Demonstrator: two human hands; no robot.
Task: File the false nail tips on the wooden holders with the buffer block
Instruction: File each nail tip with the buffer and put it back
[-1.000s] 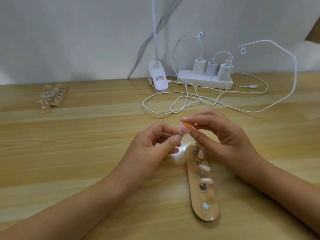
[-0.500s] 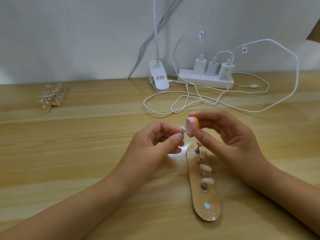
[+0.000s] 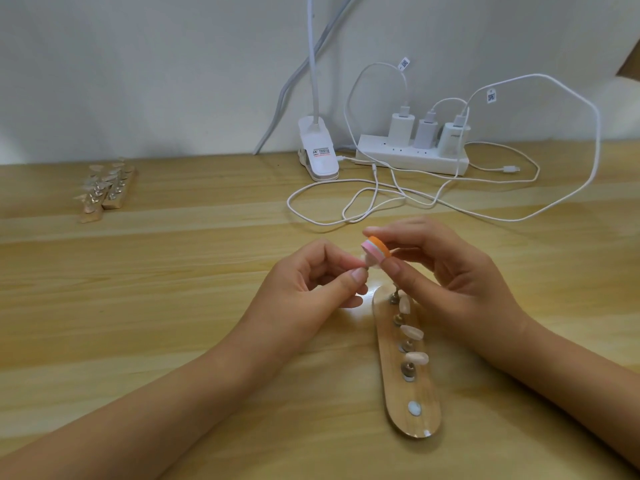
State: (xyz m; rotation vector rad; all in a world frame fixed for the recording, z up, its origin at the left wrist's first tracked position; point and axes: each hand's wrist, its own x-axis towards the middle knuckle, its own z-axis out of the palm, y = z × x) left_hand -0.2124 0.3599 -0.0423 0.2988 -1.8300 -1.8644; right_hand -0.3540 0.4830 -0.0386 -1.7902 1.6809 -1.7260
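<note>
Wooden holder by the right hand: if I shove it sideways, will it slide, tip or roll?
It probably slides: the wooden holder lies flat on the smooth table, long and low, so tipping or rolling looks unlikely. It is likely stiff and light, being a thin board. The nail tips sit raised on small pegs, so a knock might dislodge them.
</note>
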